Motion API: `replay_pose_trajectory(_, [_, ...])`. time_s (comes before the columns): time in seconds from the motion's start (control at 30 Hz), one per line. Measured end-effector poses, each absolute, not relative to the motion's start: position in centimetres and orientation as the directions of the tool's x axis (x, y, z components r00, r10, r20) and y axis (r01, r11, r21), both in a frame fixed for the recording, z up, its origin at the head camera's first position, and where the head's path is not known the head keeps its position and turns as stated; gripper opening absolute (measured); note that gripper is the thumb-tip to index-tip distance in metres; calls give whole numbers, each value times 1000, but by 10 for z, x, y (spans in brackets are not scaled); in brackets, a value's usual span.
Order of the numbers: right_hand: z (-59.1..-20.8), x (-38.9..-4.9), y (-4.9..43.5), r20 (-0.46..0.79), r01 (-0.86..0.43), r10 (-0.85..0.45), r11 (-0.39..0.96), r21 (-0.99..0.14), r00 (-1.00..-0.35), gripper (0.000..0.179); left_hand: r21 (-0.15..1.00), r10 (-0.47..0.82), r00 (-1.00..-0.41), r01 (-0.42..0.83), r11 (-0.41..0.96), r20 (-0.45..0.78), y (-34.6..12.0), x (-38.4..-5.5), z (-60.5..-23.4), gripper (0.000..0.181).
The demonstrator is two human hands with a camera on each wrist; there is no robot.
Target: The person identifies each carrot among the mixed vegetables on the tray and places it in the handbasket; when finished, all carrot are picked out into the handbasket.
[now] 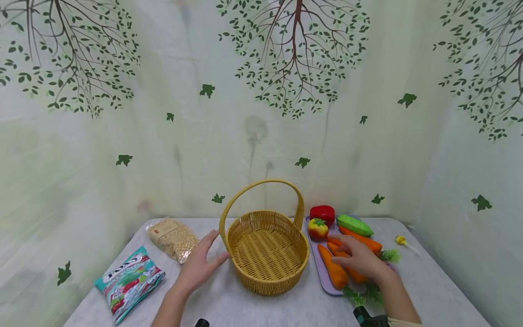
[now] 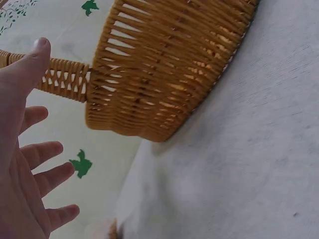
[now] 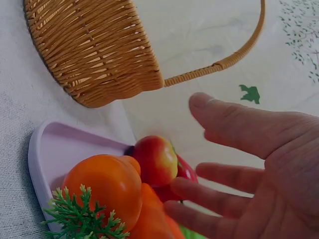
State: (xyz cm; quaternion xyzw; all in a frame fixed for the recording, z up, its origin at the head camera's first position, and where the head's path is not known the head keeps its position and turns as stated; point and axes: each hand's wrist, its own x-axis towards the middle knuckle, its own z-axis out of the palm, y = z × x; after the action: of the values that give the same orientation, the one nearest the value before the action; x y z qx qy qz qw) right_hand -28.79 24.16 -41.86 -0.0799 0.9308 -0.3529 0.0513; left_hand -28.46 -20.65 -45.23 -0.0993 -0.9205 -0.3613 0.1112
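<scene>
A round wicker basket (image 1: pixel 267 254) with a tall arched handle stands mid-table, nothing inside it. My left hand (image 1: pixel 202 263) is at its left side, fingers spread, thumb pointing toward the rim; the left wrist view shows the palm (image 2: pixel 20 184) holding nothing. Over the lilac tray (image 1: pixel 324 279) at the right hovers my right hand (image 1: pixel 361 259), its fingers apart above the carrots (image 1: pixel 333 268). In the right wrist view this hand (image 3: pixel 249 179) holds nothing, with an orange carrot (image 3: pixel 107 186) and a red-yellow apple-like fruit (image 3: pixel 154 162) beyond its fingertips.
Also on the tray are a red pepper (image 1: pixel 323 214) and a green vegetable (image 1: pixel 354 225). A lollipop (image 1: pixel 404 244) lies right of it. At the left lie a teal candy bag (image 1: pixel 130 284) and a clear bag of grains (image 1: pixel 173 238). A leaf-printed curtain (image 1: pixel 261 136) hangs behind.
</scene>
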Motion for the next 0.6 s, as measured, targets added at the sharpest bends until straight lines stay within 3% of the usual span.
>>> replay_pose_trajectory(0.17, [-420, -286, 242, -81, -119, -236, 724, -679, -968, 67, 761, 91, -970, 232, 606, 224, -198, -285, -460, 81])
replay_pose_trajectory(0.6, [-425, -285, 238, -153, -85, -284, 678, -730, -946, 67, 890, 101, -973, 230, 394, 207, -178, -287, -472, 66])
